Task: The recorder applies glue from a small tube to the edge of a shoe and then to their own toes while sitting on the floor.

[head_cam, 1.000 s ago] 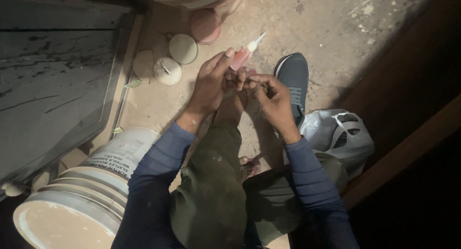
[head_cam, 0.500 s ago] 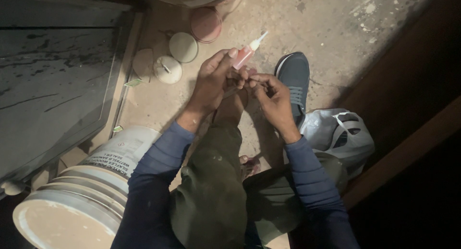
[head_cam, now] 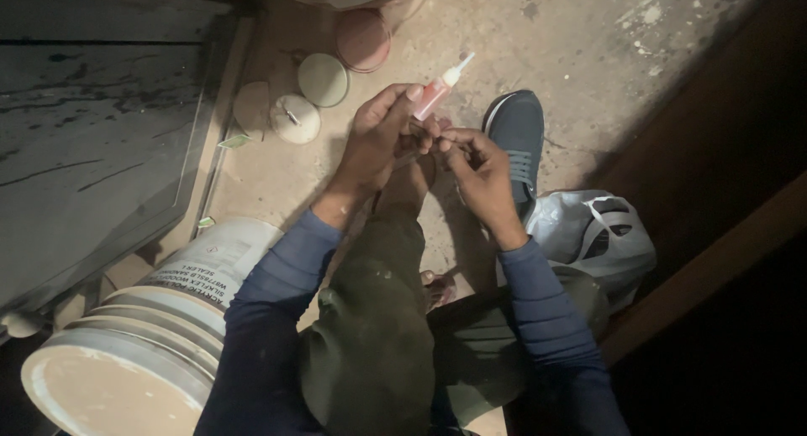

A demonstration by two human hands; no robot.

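Observation:
My left hand (head_cam: pixel 382 137) grips a small pink tube with a white pointed nozzle (head_cam: pixel 439 89), the nozzle aimed up and to the right. My right hand (head_cam: pixel 475 163) sits just right of it, fingertips pinched at the tube's lower end; what they pinch is too small to make out. Both hands hover over my bent knee in olive trousers (head_cam: pixel 378 318), above a dusty concrete floor (head_cam: pixel 588 49). Both sleeves are dark blue.
A blue shoe (head_cam: pixel 517 137) lies right of the hands, with a grey plastic bag (head_cam: pixel 593 234) beside it. Round lids (head_cam: pixel 324 79) lie on the floor at upper left. A white bucket (head_cam: pixel 151 335) stands at lower left, next to a dark slab (head_cam: pixel 92 125).
The hands and tube have barely shifted; the right fingers keep working at the tube's base.

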